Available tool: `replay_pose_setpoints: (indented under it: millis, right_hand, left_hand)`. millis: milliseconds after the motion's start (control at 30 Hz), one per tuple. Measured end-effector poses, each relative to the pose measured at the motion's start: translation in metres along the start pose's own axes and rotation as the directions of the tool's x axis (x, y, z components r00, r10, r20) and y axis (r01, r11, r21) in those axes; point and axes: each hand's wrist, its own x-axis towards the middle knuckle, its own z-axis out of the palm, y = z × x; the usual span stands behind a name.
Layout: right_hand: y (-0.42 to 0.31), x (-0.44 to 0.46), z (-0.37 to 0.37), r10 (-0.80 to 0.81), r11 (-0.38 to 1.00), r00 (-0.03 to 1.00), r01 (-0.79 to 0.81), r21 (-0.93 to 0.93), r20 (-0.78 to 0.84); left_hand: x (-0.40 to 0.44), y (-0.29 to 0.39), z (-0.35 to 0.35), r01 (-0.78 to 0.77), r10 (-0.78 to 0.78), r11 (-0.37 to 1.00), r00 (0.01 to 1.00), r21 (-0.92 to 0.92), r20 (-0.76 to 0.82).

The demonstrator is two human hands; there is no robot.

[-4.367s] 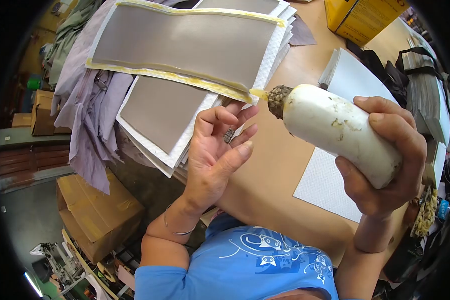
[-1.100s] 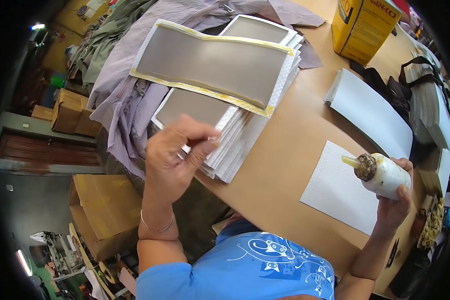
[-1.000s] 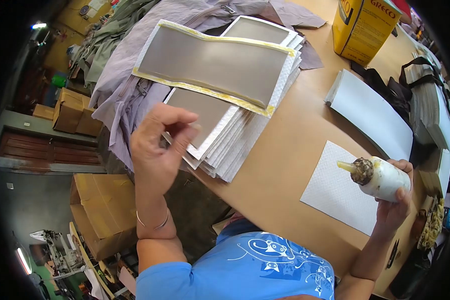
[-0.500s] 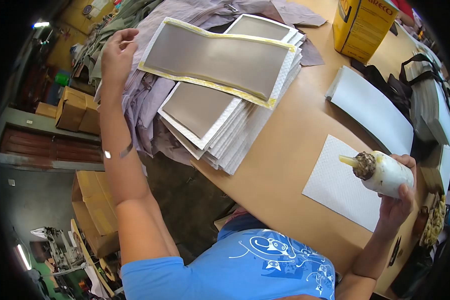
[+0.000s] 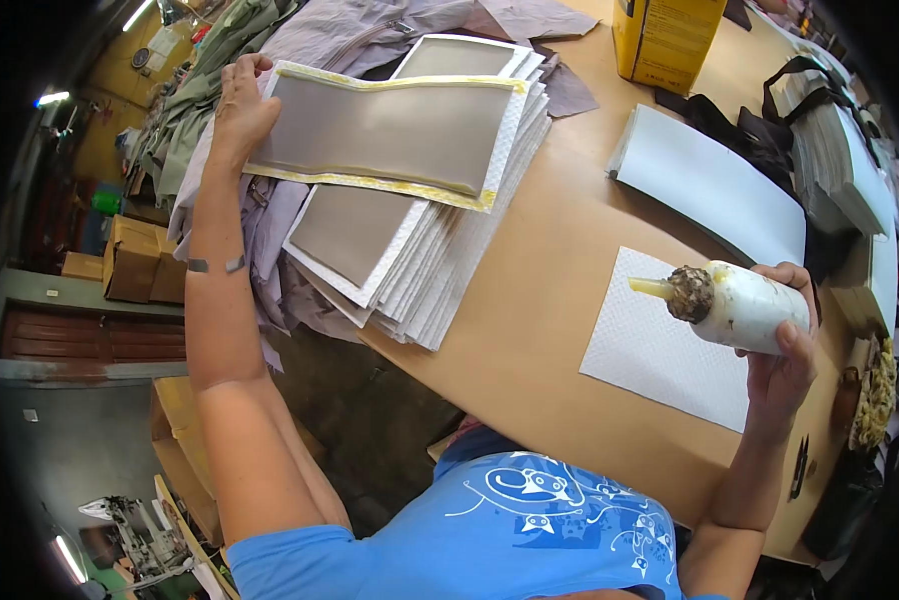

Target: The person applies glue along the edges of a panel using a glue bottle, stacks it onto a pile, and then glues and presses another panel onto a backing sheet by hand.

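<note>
My right hand is wrapped round a white squeeze glue bottle. Its yellowish nozzle points left, and dark, crusted residue covers its neck. Under the bottle, a white textured sheet lies on the table. My left hand grips the left edge of a grey panel with a white border and yellow glue lines along it. That panel rests crosswise, slightly bowed, over a stack of similar white-edged grey panels.
Mauve fabric pieces are heaped beside and behind the stack. A yellow can stands at the back of the table. White panels, black straps and more stacked pieces lie to the right.
My left hand has come onto the left edge of the glued panel. The bottle stays in my right hand, nozzle leftward. The whole view has shifted somewhat.
</note>
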Motion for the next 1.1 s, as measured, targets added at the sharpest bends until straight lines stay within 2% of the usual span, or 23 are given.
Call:
replay_pose_setpoints:
  millis: [100, 300, 500, 600, 633, 767, 867, 1000, 1100]
  right_hand:
    - [-0.001, -0.001, -0.002, 0.006, 1.0, 1.0, -0.006, 0.004, -0.004]
    - [-0.001, -0.001, -0.001, 0.026, 1.0, 1.0, -0.026, 0.009, -0.014]
    - [0.0, 0.001, 0.004, 0.026, 1.0, 0.999, -0.027, -0.005, -0.04]
    - [0.003, 0.0, 0.005, 0.038, 0.999, 0.998, -0.038, 0.006, -0.048]
    - [0.003, 0.0, 0.006, 0.042, 0.999, 0.998, -0.042, 0.006, -0.052]
    - [0.005, 0.001, 0.005, 0.045, 0.999, 0.998, -0.045, 0.004, -0.044]
    - [0.006, 0.002, 0.005, 0.06, 0.998, 0.997, -0.06, 0.01, -0.046]
    - [0.01, 0.004, 0.004, 0.078, 0.997, 0.994, -0.079, -0.005, -0.072]
    - [0.013, 0.005, 0.004, 0.097, 0.995, 0.992, -0.098, -0.012, -0.086]
  left_hand:
    - [0.003, 0.004, 0.002, 0.029, -0.029, 1.0, 1.0, -0.004, 0.005]
    - [0.012, 0.004, 0.007, -0.085, 0.086, 0.995, 0.996, 0.05, -0.035]
    - [0.04, 0.019, -0.003, -0.051, 0.059, 0.993, 0.996, -0.107, 0.068]
    - [0.066, 0.012, -0.001, -0.155, 0.158, 0.985, 0.987, -0.077, 0.033]
    - [0.072, 0.015, -0.002, -0.129, 0.131, 0.989, 0.991, -0.072, 0.02]
    - [0.096, 0.013, -0.005, -0.147, 0.151, 0.984, 0.988, 0.098, -0.034]
    - [0.119, -0.02, 0.006, -0.155, 0.185, 0.963, 0.975, 0.218, -0.126]
    - [0.122, -0.053, 0.002, 0.004, 0.104, 0.9, 0.969, 0.435, -0.224]
    - [0.117, -0.09, 0.003, 0.14, -0.016, 0.869, 0.967, 0.475, -0.255]
